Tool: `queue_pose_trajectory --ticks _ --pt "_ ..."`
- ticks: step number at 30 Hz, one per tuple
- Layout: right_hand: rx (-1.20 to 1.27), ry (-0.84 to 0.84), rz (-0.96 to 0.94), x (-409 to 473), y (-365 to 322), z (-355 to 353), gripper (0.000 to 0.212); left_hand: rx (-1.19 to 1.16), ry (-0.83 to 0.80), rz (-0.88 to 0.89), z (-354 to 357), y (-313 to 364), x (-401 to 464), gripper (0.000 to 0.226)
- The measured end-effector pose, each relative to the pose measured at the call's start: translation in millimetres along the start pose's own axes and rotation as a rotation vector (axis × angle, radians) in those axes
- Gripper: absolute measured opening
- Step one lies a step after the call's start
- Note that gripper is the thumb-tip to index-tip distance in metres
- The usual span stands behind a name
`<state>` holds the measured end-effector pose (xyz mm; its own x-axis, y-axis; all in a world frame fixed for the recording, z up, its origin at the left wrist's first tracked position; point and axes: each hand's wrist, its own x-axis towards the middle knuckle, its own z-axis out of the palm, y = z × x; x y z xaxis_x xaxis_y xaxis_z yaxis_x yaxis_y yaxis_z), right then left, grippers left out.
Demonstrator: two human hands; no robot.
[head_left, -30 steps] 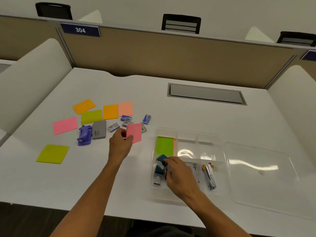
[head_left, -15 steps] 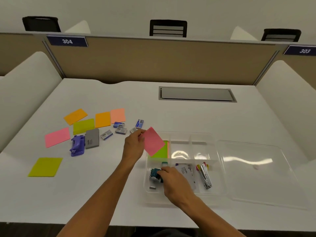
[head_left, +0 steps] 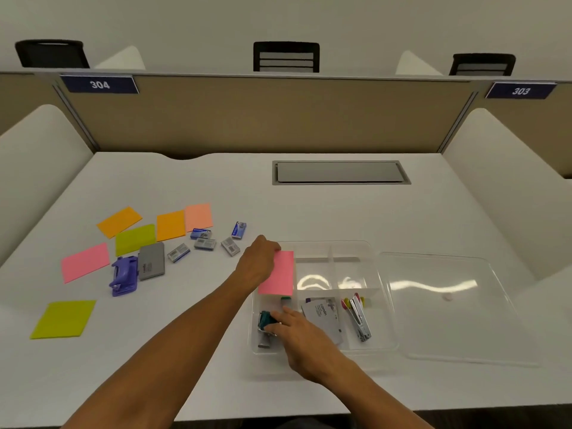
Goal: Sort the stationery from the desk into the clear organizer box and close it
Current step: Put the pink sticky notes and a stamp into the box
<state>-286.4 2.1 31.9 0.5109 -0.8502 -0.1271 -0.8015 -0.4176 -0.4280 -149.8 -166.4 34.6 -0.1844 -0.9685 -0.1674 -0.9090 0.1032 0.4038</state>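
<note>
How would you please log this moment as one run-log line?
left hand: lowering pink note into organizer box | right hand: on teal item inside | lid: off

Left hand [head_left: 258, 264] pinching, right hand [head_left: 305, 339] reaching, fingers curled, forearms extended

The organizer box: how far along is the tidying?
Partly done. The organizer box already holds staplers and a card. In hand: the left hand lays a pink note into the back-left compartment; the right hand touches a teal item. Left: six notes, five staple boxes, the purple punch, a grey case, and the lid.
</note>
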Motion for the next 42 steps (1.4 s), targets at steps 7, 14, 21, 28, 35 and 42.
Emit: queue_pose_trajectory --ticks 7,14,21,28,35,42 --pt "-0.106 0.051 -0.057 -2 3 -4 0.052 0.057 0.05 0.04 -1 1 9 0.038" --pt "-0.069 0.1 -0.032 -9 14 -15 0.045 0.215 0.02 0.131 4 4 -1 0.032" --pt "0.018 0.085 -0.058 -12 21 -18 0.044 0.286 0.062 0.098 9 6 -20 0.031" --pt "0.107 0.042 -0.097 -9 30 -23 0.043 0.106 0.16 -0.043 -3 10 -44 0.045" --pt "0.198 0.02 -0.169 -4 36 -27 0.04 -0.043 0.334 -0.262 -10 0 -92 0.054" --pt "0.277 -0.089 -0.217 14 17 -34 0.04 -0.167 0.441 -0.487 -11 -35 -130 0.064"
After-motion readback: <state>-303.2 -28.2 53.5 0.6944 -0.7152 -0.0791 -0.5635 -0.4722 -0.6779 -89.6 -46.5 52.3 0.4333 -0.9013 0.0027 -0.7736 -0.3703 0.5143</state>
